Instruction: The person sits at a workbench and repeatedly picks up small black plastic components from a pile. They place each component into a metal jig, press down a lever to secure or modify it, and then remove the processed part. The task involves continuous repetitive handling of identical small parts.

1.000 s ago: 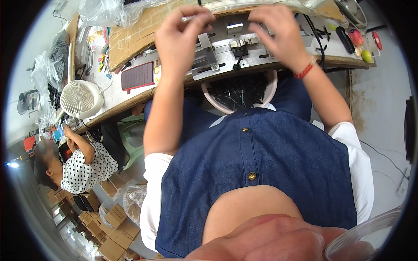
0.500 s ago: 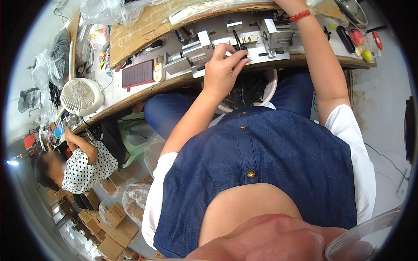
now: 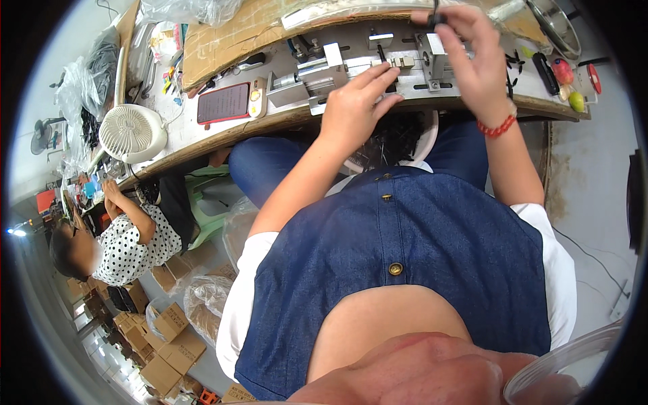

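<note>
A metal clamping fixture is mounted along the bench edge, with a facing metal block on its right. Across the small seat between them lies a slim black part. My left hand reaches over it, the part's near end between the fingers and thumb. Raised above the right block, my right hand is smeared by motion. A small black piece sits at its fingertips; its exact kind is too blurred to tell. A red bead bracelet circles that wrist.
A pale basin of black parts sits below the bench edge. Left of the fixture lie a phone and a white fan. Black pieces and a black-handled tool lie right. Another person works far left.
My right hand has come back toward me from beyond the fixture, now with a black piece at its fingertips. My left hand's fingers have straightened over the slim part. The view has shifted slightly.
</note>
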The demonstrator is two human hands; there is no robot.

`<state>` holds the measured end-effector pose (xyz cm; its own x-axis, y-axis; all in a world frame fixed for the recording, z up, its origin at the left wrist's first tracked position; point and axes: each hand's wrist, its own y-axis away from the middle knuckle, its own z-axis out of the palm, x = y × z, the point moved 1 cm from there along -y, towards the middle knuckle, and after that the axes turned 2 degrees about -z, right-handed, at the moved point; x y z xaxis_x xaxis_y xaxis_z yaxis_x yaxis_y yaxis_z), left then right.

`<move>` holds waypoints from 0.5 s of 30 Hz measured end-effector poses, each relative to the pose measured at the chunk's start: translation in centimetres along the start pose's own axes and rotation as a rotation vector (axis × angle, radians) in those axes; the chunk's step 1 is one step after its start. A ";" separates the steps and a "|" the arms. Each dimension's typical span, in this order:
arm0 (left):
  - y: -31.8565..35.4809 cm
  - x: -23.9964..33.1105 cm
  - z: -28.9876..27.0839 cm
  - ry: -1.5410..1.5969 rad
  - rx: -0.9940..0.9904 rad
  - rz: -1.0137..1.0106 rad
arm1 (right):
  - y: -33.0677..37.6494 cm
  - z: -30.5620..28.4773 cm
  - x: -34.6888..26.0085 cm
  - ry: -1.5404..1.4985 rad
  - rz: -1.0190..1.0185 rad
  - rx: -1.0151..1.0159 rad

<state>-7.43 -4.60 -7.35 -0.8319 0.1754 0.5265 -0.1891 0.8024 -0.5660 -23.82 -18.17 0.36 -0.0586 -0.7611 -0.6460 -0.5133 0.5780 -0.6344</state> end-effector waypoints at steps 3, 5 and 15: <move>-3.5 -2.1 -3.1 -0.048 0.133 0.114 | 3.1 0.5 -1.0 0.275 -0.203 -0.172; -7.2 -3.7 -5.6 -0.338 0.289 0.041 | 5.1 1.4 -0.9 0.295 -0.249 -0.241; -16.7 -10.8 -9.5 -0.595 0.042 -0.266 | 7.0 4.9 0.9 0.641 -0.336 -0.374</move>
<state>9.68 -14.50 2.43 -0.8983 -0.3817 0.2177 -0.4387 0.7495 -0.4957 -23.31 -13.39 -6.73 -0.2712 -0.9625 -0.0061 -0.8361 0.2387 -0.4939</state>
